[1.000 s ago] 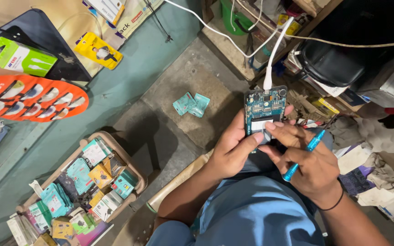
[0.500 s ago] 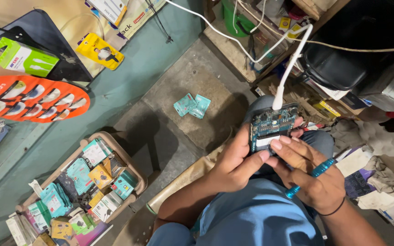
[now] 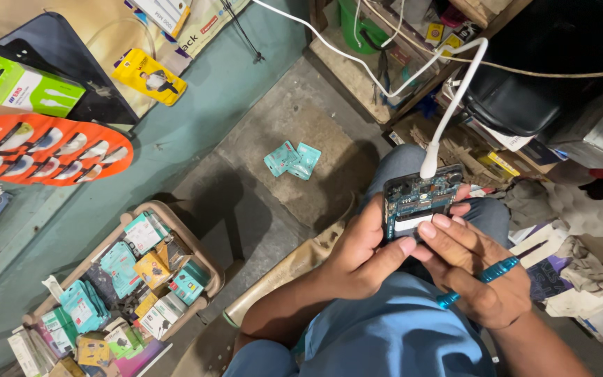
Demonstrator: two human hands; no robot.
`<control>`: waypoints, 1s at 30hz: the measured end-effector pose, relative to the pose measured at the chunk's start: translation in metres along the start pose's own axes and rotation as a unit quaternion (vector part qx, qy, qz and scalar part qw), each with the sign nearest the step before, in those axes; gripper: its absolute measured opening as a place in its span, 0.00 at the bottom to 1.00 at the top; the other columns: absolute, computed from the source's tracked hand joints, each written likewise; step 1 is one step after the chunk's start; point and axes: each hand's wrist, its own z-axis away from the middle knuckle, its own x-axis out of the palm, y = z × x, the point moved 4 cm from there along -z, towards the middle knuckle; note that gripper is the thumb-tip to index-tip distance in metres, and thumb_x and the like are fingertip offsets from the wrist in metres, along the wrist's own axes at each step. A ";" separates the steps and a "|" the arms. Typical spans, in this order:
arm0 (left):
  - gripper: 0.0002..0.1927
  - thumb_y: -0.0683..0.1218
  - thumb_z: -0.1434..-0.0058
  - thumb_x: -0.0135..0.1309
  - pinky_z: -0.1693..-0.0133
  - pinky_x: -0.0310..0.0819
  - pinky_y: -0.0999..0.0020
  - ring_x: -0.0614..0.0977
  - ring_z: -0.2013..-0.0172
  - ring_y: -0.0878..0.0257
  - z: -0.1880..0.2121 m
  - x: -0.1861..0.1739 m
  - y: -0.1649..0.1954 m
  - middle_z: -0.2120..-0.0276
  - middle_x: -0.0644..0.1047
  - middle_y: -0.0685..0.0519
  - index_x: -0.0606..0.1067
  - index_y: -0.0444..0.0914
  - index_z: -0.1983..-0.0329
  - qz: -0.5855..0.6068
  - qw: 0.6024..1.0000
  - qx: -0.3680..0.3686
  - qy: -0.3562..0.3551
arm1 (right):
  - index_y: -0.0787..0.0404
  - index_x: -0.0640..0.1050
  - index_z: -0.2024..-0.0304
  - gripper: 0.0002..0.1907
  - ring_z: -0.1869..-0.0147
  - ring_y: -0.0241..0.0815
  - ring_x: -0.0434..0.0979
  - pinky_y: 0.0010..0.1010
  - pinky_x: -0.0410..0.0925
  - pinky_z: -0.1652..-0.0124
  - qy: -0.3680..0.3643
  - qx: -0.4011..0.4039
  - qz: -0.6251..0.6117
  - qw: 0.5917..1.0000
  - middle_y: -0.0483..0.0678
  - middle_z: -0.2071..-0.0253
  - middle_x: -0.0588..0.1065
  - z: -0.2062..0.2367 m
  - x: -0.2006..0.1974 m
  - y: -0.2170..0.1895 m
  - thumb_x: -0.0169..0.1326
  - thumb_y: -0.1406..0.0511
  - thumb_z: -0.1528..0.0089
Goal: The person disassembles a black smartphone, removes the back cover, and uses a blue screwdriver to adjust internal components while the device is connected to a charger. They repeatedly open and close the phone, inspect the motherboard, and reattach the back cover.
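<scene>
Head view: both hands on opened phone (image 3: 419,201), centre-right.
Left hand (image 3: 361,255) gripped its left edge, thumb on board; right hand (image 3: 479,272) pressed a fingertip there, teal screwdriver (image 3: 479,279) pinched in fingers. White cable (image 3: 448,105) ran off at 12 o'clock; box of packets (image 3: 207,269) at 8 o'clock.

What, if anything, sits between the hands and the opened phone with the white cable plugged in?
Nothing visible. The left hand grips the opened blue-boarded phone directly; the right hand presses a fingertip on its lower end, with a teal screwdriver tucked in it. The white cable enters the far end.
</scene>
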 end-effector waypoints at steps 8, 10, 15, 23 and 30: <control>0.25 0.33 0.23 0.35 0.25 0.60 0.61 0.67 0.27 0.54 0.000 0.006 -0.002 0.27 0.62 0.38 0.52 0.29 0.24 0.003 1.000 0.005 -0.012 | 0.64 0.65 0.60 0.23 0.40 0.57 0.79 0.49 0.76 0.45 0.010 -0.007 -0.008 1.000 0.61 0.48 0.78 0.014 -0.002 0.004 0.69 0.74 0.43; 0.24 0.33 0.23 0.35 0.25 0.60 0.61 0.67 0.27 0.54 0.000 0.006 -0.002 0.27 0.62 0.38 0.51 0.28 0.25 0.001 1.000 0.006 -0.014 | 0.65 0.66 0.61 0.22 0.38 0.58 0.78 0.50 0.74 0.44 0.004 -0.004 -0.013 1.000 0.61 0.47 0.77 0.018 -0.002 0.005 0.69 0.73 0.43; 0.26 0.34 0.22 0.35 0.25 0.60 0.61 0.66 0.27 0.55 0.000 0.007 -0.002 0.27 0.61 0.38 0.50 0.30 0.22 0.006 1.000 0.008 -0.018 | 0.65 0.77 0.63 0.12 0.38 0.56 0.77 0.48 0.74 0.44 -0.049 0.012 0.013 0.999 0.58 0.47 0.77 0.026 -0.002 0.008 0.69 0.74 0.45; 0.23 0.34 0.22 0.34 0.25 0.59 0.61 0.67 0.27 0.54 0.000 0.009 -0.001 0.27 0.61 0.37 0.50 0.29 0.25 -0.019 1.000 0.013 -0.021 | 0.64 0.80 0.62 0.11 0.37 0.53 0.77 0.46 0.74 0.43 -0.043 0.017 0.024 0.999 0.55 0.44 0.77 0.027 -0.003 0.007 0.69 0.74 0.45; 0.23 0.35 0.20 0.34 0.25 0.59 0.61 0.67 0.27 0.54 0.001 0.009 -0.001 0.27 0.62 0.36 0.51 0.29 0.25 -0.023 1.000 0.012 -0.018 | 0.65 0.83 0.57 0.13 0.35 0.53 0.74 0.44 0.72 0.42 -0.089 0.002 0.041 0.995 0.56 0.41 0.75 0.032 -0.002 0.008 0.64 0.73 0.45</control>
